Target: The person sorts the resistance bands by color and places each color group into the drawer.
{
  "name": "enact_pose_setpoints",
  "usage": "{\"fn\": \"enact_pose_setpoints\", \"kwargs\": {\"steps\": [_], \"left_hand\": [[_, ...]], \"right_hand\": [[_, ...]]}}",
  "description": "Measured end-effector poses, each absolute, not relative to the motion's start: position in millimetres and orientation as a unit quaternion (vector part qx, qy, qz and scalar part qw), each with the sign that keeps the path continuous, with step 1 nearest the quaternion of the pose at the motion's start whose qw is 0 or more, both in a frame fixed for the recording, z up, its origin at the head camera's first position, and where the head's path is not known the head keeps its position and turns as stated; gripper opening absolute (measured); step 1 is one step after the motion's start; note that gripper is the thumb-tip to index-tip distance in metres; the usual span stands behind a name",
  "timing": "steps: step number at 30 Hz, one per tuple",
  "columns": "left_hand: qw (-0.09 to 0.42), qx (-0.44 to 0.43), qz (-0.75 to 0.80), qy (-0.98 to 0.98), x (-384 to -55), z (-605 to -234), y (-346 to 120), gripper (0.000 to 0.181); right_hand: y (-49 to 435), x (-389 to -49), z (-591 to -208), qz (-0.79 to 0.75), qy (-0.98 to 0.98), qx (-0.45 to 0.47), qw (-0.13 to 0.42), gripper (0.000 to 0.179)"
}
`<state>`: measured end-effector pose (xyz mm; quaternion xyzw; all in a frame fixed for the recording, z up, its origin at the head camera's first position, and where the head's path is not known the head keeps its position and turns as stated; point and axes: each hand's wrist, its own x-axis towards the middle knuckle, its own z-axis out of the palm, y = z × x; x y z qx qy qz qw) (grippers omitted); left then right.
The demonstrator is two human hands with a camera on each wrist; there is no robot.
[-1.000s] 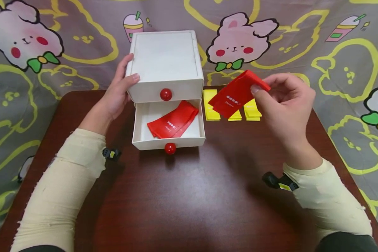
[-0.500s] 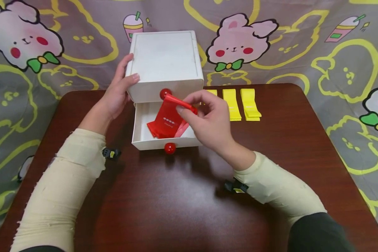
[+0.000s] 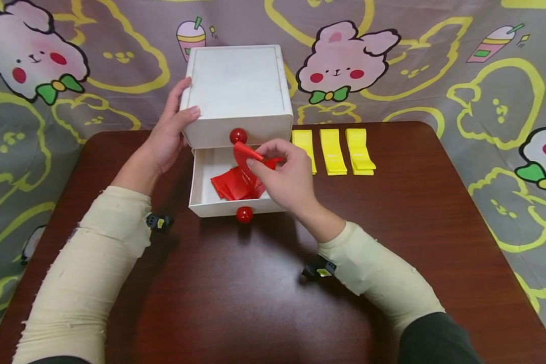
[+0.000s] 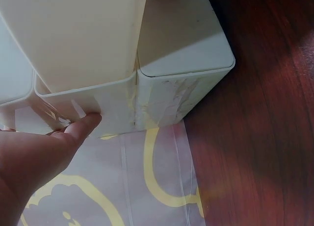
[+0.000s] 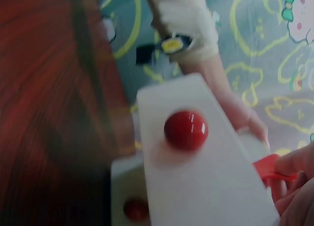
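Observation:
A white drawer unit (image 3: 238, 81) with red knobs stands at the back of the table. Its middle drawer (image 3: 218, 208) is pulled out and holds a folded red resistance band (image 3: 223, 186). Over that drawer my right hand (image 3: 288, 174) pinches another folded red resistance band (image 3: 242, 152) between thumb and fingers; the band's lower part overlaps the one inside. My left hand (image 3: 164, 132) rests against the unit's left side, thumb at the front top edge. In the right wrist view, the open drawer's knob (image 5: 186, 130) faces the camera and red band (image 5: 267, 167) shows at my fingers.
Several folded yellow bands (image 3: 333, 154) lie in a row right of the unit. Behind the brown table (image 3: 236, 293) hangs a patterned cloth (image 3: 437, 65). The open drawer juts out toward me.
My right hand has carried the red resistance band left from above the yellow bands to over the open drawer, then lowered it. My left hand has stayed on the unit.

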<state>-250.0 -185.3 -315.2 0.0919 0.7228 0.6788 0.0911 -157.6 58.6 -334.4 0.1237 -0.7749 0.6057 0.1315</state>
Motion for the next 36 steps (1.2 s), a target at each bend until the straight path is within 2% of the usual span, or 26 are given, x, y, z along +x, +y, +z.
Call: {"fn": "enact_pose_setpoints", "kwargs": {"steps": [11, 21, 25, 31, 36], "left_hand": [[0.086, 0.097, 0.679, 0.723, -249, -315, -186, 0.067], [0.083, 0.095, 0.680, 0.722, -249, -317, -185, 0.067], [0.078, 0.097, 0.683, 0.719, -249, -318, -186, 0.066], [0.076, 0.101, 0.691, 0.712, -249, -320, -186, 0.066], [0.077, 0.102, 0.687, 0.715, -249, -319, -186, 0.067]], "right_hand": [[84, -164, -341, 0.459, -0.873, 0.125, 0.108, 0.024], [106, -153, -346, 0.448, -0.884, 0.106, 0.084, 0.034], [114, -141, -345, 0.463, -0.871, 0.118, 0.112, 0.030], [111, -109, -352, 0.493, -0.827, 0.193, 0.190, 0.017], [98, -88, -369, 0.517, -0.797, 0.223, 0.219, 0.018]]}}
